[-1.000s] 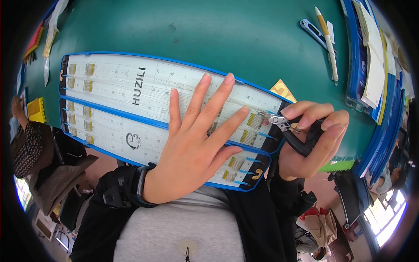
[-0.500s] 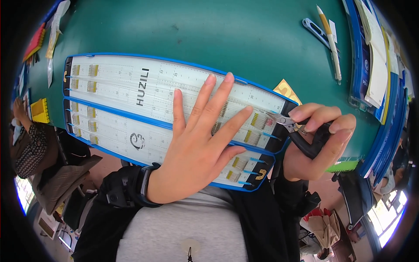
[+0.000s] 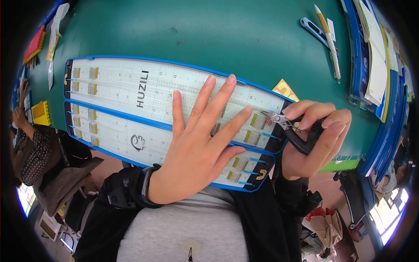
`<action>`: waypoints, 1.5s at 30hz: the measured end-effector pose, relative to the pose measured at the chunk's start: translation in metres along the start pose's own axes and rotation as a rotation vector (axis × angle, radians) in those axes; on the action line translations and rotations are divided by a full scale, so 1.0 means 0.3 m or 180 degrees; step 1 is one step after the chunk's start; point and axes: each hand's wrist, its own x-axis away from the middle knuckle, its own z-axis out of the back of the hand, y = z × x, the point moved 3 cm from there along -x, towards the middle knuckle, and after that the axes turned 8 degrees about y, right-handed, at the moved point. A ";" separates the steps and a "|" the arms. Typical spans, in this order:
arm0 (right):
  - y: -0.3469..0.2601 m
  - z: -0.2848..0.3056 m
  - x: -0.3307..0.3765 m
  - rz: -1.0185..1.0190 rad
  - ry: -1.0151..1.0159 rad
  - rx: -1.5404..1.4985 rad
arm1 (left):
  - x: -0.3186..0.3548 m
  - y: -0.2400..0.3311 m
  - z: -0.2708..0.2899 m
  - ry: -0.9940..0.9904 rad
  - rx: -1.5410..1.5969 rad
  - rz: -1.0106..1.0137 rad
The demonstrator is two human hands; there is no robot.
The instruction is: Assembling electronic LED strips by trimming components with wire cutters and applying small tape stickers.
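Note:
A long hinged fishing-rig case (image 3: 126, 114) with a blue frame lies opened flat before me, both white halves showing. Fine lines run along it, and small gold coil-like pieces sit in clusters near its ends. Spread fingers of my left hand (image 3: 192, 157) lie flat across its middle and right part, covering some lines. At the case's right end, my right hand (image 3: 316, 137) grips small cutting pliers (image 3: 303, 142) with black handles. Their silver tip meets the upper half beside a gold cluster (image 3: 254, 121); whether anything sits between the jaws is too small to tell.
On the green table (image 3: 244, 35), a pen (image 3: 328, 39) lies over a grey-blue tool (image 3: 312, 28) at the far right. Blue folders and papers (image 3: 369, 56) stand along the right edge. A yellow card (image 3: 286, 89) sticks out behind the case. Another person's hand (image 3: 19, 117) shows at far left.
My right hand and the pliers have shifted slightly left and tilted a little. My left hand stays almost in place. At far left, the other person's hands have moved.

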 end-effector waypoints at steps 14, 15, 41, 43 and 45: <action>-0.006 0.010 -0.008 0.0063 0.0091 -0.0122 | -0.004 -0.007 0.004 0.0129 0.0139 0.0174; -0.005 0.009 -0.008 0.0070 0.0077 -0.0135 | -0.003 -0.010 0.006 0.0119 0.0128 0.0191; 0.000 -0.002 0.008 -0.0034 0.0004 -0.0261 | 0.005 -0.021 0.008 0.0147 0.0051 0.0123; -0.006 -0.008 0.003 -0.0002 -0.0108 -0.0088 | 0.006 -0.022 0.012 0.0163 0.0068 0.0145; -0.010 -0.012 0.001 0.0031 -0.0215 0.0088 | 0.004 -0.022 0.013 0.0179 0.0097 0.0190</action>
